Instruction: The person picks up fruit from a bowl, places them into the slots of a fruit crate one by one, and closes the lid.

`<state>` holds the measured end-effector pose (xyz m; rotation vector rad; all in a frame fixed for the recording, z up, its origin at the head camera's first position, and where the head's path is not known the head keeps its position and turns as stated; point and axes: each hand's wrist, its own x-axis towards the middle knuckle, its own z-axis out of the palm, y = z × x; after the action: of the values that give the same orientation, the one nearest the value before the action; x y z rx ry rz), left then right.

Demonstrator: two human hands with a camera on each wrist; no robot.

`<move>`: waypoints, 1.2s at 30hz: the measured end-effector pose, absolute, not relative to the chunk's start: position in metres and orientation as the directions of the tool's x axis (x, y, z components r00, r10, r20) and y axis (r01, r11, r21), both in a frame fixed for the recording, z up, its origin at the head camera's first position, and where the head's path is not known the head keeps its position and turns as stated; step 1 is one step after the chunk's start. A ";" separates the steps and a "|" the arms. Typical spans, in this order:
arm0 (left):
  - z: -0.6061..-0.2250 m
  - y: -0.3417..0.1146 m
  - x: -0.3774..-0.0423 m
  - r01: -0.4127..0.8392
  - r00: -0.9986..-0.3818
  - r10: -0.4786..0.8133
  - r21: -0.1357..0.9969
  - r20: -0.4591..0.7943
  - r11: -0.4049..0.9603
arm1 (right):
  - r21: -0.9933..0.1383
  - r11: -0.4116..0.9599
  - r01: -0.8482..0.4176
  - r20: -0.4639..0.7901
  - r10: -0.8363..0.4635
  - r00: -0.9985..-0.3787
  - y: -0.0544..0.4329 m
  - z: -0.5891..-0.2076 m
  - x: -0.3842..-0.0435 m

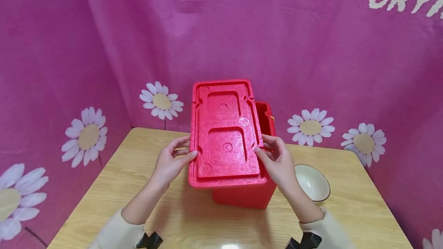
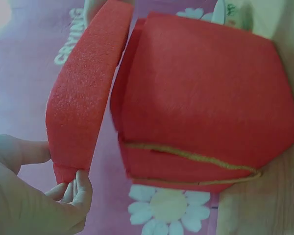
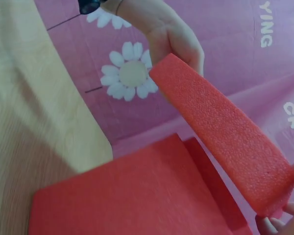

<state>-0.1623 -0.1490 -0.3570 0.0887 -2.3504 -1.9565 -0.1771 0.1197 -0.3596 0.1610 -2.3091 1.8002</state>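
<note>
Both hands hold a red foam lid [image 1: 226, 141] by its two long sides, its recessed underside or face turned toward the head camera. My left hand [image 1: 172, 160] pinches the left edge, thumb in front and fingers behind. On the opposite edge my right hand [image 1: 278, 160] grips in the same way. Below and behind the lid stands a red foam box [image 1: 242, 197], its rim partly uncovered at the right. The left wrist view shows a gap between the lid [image 2: 81, 93] and the box [image 2: 206, 93], and a yellow cord [image 2: 196, 156] along the box's side.
A cream bowl [image 1: 312, 183] with a dark rim stands on the wooden table [image 1: 138, 156], right of the box and close to the right forearm. A purple cloth [image 1: 221, 41] with daisies and white letters hangs behind and at both sides.
</note>
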 end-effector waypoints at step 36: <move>-0.313 -0.092 -0.203 0.202 -0.977 -0.007 0.928 0.215 0.312 | -0.958 0.285 0.034 -0.038 -0.012 -0.999 0.187 -0.307 -0.201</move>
<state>-0.2029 -0.0920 -0.3133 -0.1802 -2.3939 -1.7347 -0.2008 0.1873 -0.3071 -0.0217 -2.5478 1.9018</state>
